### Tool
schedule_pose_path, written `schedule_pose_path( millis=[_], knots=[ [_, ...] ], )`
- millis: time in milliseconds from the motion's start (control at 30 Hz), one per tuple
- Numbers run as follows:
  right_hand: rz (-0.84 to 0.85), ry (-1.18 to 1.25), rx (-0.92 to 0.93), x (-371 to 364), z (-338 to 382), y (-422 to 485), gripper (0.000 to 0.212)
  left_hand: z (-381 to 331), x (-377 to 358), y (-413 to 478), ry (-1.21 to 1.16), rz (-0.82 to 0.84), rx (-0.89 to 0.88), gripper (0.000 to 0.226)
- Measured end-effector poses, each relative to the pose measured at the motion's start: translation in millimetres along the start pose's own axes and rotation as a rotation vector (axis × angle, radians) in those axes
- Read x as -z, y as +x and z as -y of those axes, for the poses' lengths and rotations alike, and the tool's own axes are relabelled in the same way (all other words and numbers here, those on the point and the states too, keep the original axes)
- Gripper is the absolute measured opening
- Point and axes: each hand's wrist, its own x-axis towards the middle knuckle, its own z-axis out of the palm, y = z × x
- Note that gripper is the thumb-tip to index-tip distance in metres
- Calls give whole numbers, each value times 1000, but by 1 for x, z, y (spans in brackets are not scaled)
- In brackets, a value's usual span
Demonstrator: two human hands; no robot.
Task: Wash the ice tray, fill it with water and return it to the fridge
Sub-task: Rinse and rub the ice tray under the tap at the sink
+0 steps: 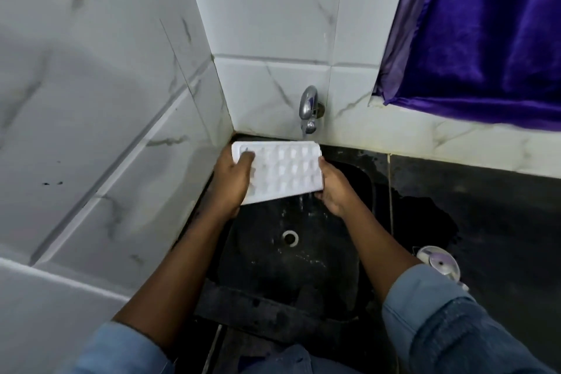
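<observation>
Both hands, left (pixel 232 181) and right (pixel 332 188), grip the tray (pixel 282 171) by its ends, tilted under the tap (pixel 309 111) so water drains into the sink (pixel 273 276).

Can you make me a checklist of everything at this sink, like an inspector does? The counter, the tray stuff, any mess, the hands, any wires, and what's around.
Surface: black counter, with a wet patch right of the black sink.
Job's things: white ice tray held over the sink, just below the tap; water falls from it into the sink.
Clutter: one small round white thing on the counter, right of the sink; cannot tell what it is.
Grippers: left hand grips the tray's left end, thumb on top; right hand grips its right end.
Cables: nothing seen.
Surroundings: white marbled wall tiles; purple curtain at upper right.
</observation>
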Motion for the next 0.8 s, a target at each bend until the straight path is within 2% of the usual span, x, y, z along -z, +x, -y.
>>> schedule_pose_path(
  millis=[33, 100, 300, 400, 600, 800],
  knots=[
    [-34, 23, -11, 3, 1, 2, 41, 13, -6, 9, -28, -18, 103, 6],
    [-153, 24, -5, 14, 2, 6, 35, 33, -19, 24, -18, -26, 225, 15],
    [-425, -56, 29, 66, 3, 10, 31, 60, -76, 48, -15, 134, 317, 13],
    [-511, -44, 38, 95, 2, 7, 27, 62, -104, 53, -97, 257, 399, 27],
    [-616, -13, 26, 116, 2, 8, 34, 63, -127, 59, -148, 338, 471, 30],
    [-538, -40, 11, 87, -3, 17, 29, 69, -99, 73, -171, 275, 512, 30]
  ],
)
